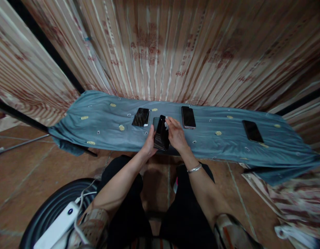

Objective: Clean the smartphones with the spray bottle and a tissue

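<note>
My left hand (149, 144) is closed around the lower left side of a dark smartphone (161, 136), held tilted above the cloth near its front edge. The phone's glossy black face catches reflections. Behind its upper left edge shows a dull green-grey flat piece (155, 122), which I cannot identify. My right hand (177, 134) is at the phone's upper right side, fingers bent and pressed together. Something small and pale shows at those fingertips, too unclear to name. A silver bangle (194, 168) circles my right wrist.
On the blue-grey cloth (105, 119) lie a phone with a pale corner (141, 117) at left, a dark phone (188, 117) right of my hands, and another phone (252, 131) farther right. A white power bank (58, 224) with cables rests on a round black stool (35, 211). Patterned curtains (160, 52) hang behind.
</note>
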The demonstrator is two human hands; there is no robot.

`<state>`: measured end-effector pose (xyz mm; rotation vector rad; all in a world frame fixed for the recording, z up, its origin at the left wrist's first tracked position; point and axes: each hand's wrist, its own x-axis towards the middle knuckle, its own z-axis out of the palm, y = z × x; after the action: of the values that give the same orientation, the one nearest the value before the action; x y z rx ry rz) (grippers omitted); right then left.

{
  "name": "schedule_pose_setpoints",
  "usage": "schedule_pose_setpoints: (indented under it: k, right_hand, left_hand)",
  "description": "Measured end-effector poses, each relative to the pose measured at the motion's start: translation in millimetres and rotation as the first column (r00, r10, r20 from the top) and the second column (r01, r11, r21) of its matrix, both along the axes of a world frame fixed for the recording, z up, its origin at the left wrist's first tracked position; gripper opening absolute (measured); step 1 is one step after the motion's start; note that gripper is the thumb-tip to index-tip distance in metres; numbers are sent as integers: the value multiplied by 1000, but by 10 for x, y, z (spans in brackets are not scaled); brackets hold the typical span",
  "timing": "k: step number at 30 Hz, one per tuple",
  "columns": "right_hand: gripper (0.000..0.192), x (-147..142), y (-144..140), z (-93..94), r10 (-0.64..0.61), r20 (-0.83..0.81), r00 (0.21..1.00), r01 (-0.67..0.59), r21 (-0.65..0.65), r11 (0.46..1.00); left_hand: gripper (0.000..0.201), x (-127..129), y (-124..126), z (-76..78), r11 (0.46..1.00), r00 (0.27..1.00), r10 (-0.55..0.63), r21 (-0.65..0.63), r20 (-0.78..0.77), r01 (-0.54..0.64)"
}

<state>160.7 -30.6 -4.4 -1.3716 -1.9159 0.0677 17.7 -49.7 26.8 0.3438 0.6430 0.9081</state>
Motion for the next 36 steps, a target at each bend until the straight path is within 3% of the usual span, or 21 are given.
schedule_pose_setpoints:
  k: [11, 18, 24, 31, 36]
  right_hand:
    - [53, -179, -177, 56, 86, 41, 995, -84, -56, 995]
    - [51, -312, -322, 116, 195, 72, 978, -188, -92, 978]
    - [48, -367, -403, 97, 261, 70, 963, -257, -68, 964]
    - [46, -373, -478, 103, 322, 51, 945, -320, -49, 946]
    - [45, -354, -513, 68, 296, 23, 955, -296, -24, 955]
  left_hand:
    - [63, -99, 162, -35, 992, 992, 127, -13, -3, -127]
    - [63, -179, 223, 41, 975, 975, 220, -28, -45, -221]
    - [64, -207, 254, 81, 962, 961, 266, -45, -79, -270]
    - [60, -228, 315, 21, 950, 950, 313, -4, -13, -313]
    - [61, -228, 356, -8, 939, 939, 344, 20, 10, -344]
